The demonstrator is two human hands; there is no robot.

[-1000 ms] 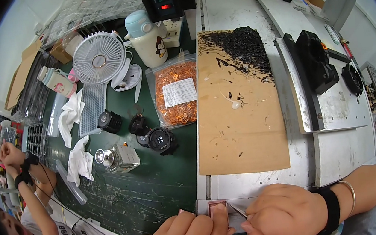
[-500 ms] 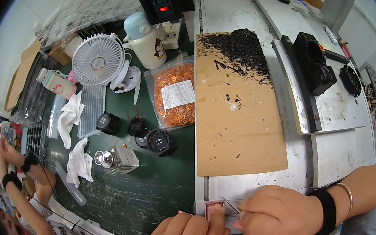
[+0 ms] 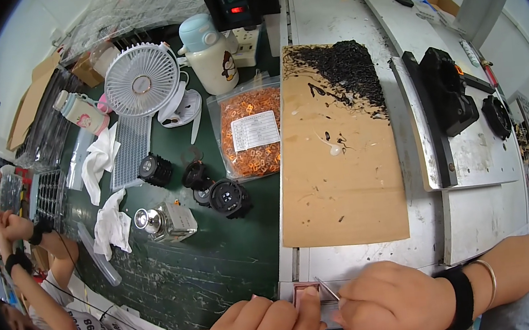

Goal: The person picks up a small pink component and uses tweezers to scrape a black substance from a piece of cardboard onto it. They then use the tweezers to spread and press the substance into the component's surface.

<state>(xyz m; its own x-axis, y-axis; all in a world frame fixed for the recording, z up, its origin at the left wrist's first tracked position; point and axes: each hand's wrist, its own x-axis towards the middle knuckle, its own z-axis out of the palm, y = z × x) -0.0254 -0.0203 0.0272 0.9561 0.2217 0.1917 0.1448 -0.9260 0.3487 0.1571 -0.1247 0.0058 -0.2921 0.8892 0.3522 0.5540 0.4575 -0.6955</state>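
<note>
At the near edge of the metal worktop, my left hand (image 3: 263,328) is closed with its fingertips on a small pinkish-red rectangular piece (image 3: 301,289). That piece has a pale rim, and my fingers cover most of it. Just right of it, my right hand (image 3: 391,300) grips a thin, pointed metal tool (image 3: 327,289), perhaps tweezers, between thumb and fingers. The tool's tip points up and left, close beside the piece; whether they touch I cannot tell. Beyond both hands lies a sheet of brown cardboard (image 3: 345,214) with a heap of small black strips (image 3: 348,70) at its far end.
On the green table at left are a glass bottle with metal cap (image 3: 173,221), black round parts (image 3: 229,198), a bag of orange pieces (image 3: 248,108), a fan (image 3: 142,80) and tissues (image 3: 111,225). A metal fixture (image 3: 445,92) stands right. A co-worker (image 3: 53,313) sits at far left.
The whole view has shifted slightly, so most things sit a little further right. My hands keep nearly the same grip and place. The co-worker's raised hands have moved slightly.
</note>
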